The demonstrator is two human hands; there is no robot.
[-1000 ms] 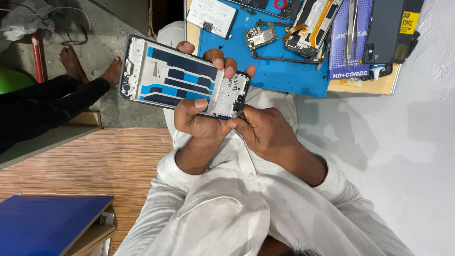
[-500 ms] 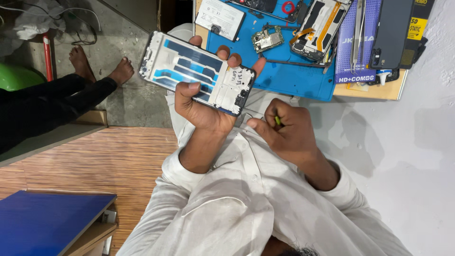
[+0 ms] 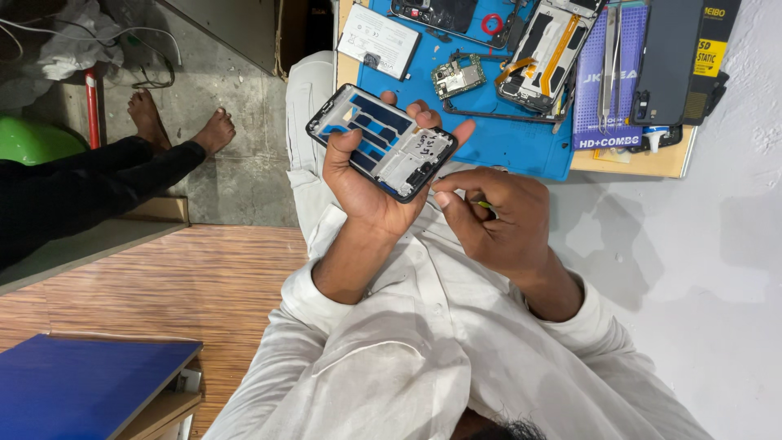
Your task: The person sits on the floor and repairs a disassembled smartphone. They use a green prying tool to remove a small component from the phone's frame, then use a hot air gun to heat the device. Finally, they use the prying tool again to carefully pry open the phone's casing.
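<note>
My left hand grips an opened phone frame, black-edged with blue and white inner parts, held tilted above my lap. My right hand is curled beside the frame's lower right corner, pinching a thin tool with a yellow-green tip; most of the tool is hidden in my fingers. Its fingertips sit just below the frame's edge. White sleeves cover both my forearms.
A blue work mat lies ahead with a circuit board, another opened phone, a white battery, tweezers and a dark phone panel. Another person's bare feet rest at left. A blue board sits lower left.
My left hand has shifted the phone frame rightward and turned it. My right hand drew back from the frame, then returned near its lower corner with the thin tool.
</note>
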